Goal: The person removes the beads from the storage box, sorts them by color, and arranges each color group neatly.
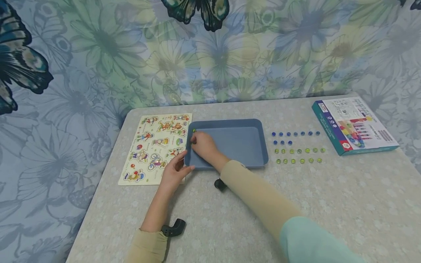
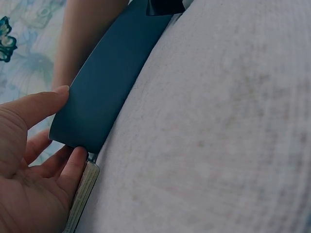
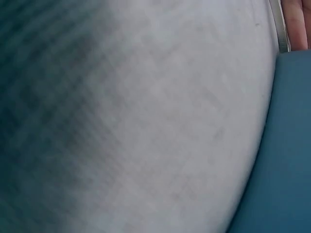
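Observation:
A shallow blue-grey tray [image 1: 230,144] lies on the table. My left hand [image 1: 174,171] holds its near left corner. In the left wrist view the thumb [image 2: 46,104] presses the tray's outer wall [image 2: 104,82], and the other fingers bend around the corner. Over the tray's left end, my right hand [image 1: 204,145] has its fingers curled and pinches a small dark piece that looks like a blue glass marble [image 1: 193,139]; the fingers largely cover it. Just beyond those fingertips, a green marble [image 1: 194,130] sits at the tray's far left corner. The right wrist view does not show the right hand.
Left of the tray, touching or nearly so, lies a pale board [image 1: 151,146] with cartoon figures. To the right are rows of blue marbles [image 1: 288,134] and green marbles [image 1: 299,151]. A flat box [image 1: 355,124] lies at the far right, near the patterned wall.

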A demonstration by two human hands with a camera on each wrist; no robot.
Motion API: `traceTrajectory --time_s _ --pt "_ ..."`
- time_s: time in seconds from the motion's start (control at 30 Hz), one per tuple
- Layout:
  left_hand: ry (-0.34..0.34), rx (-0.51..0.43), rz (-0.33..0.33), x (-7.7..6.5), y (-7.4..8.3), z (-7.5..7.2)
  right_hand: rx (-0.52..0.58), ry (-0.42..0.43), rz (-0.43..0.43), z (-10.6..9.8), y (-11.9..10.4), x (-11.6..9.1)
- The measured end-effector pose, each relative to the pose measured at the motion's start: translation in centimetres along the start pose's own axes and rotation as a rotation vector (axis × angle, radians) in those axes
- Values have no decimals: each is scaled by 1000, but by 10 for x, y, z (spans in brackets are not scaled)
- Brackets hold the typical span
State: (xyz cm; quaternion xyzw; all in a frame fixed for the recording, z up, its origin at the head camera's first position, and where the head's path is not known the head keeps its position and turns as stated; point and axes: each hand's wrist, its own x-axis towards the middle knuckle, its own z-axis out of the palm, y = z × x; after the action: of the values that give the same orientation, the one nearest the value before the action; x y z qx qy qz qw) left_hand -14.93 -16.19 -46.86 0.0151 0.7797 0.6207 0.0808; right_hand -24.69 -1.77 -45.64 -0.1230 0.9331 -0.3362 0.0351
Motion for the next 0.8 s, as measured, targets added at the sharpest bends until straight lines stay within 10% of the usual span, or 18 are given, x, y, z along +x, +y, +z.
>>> traceTrajectory --time_s 0.43,0.8 --pt "3 10 6 0 0 0 124 -25 -102 -19 3 -14" --pt "6 17 -9 2 -2 1 314 10 -240 -106 28 -69"
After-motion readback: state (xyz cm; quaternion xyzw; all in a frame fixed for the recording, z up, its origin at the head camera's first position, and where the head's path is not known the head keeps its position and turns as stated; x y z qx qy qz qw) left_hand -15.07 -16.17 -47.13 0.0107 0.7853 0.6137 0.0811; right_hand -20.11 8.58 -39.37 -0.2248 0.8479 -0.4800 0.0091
